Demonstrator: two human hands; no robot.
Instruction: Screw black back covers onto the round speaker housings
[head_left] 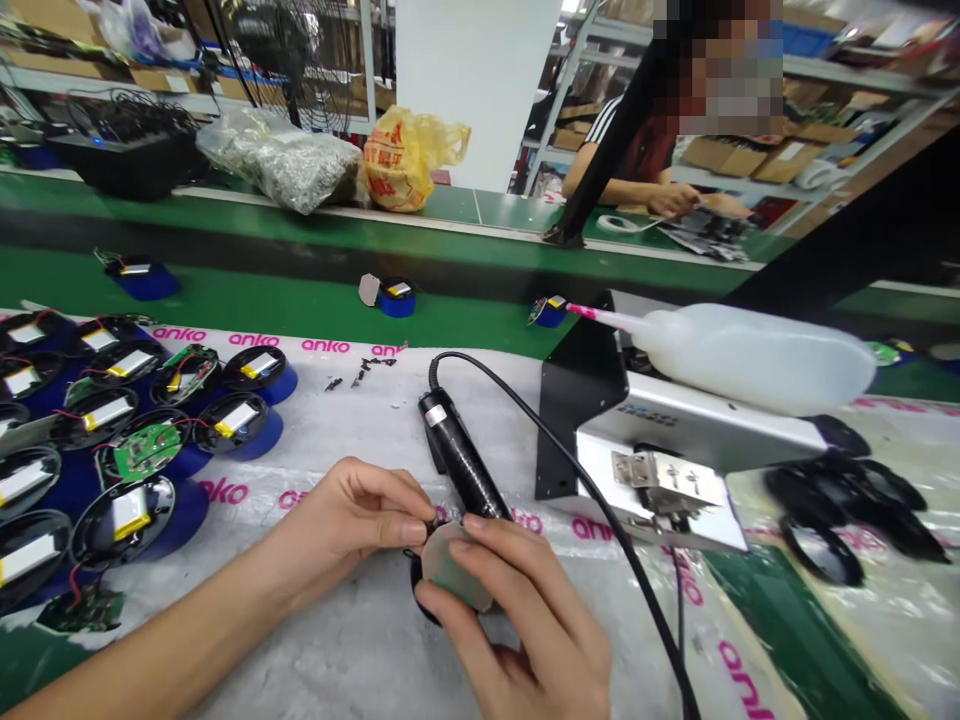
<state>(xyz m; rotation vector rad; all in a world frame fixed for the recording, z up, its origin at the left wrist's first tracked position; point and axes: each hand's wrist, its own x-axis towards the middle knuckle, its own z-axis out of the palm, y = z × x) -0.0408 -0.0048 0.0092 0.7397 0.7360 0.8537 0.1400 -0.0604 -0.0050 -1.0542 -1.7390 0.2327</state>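
A pale, flat plate with clipped corners (450, 568) is held in the fingers of my right hand (525, 610). My left hand (360, 520) pinches at the plate's upper left edge, on a small dark piece too small to name. Beneath the plate a dark round rim shows in part; the rest is hidden by my right hand. Just beyond my fingers lies a black cylindrical tool (469, 460) with a cable at its far end. Blue round housings with batteries (244, 425) crowd the left side, some with green circuit boards (148, 450).
To the right stand a black and white machine (675, 420) and a plastic bottle with a pink nozzle (757, 355). A black cable (600, 495) crosses before it. Black rings (821, 550) lie far right. More housings sit on the green belt (300, 290). A person's hands (675, 200) work beyond.
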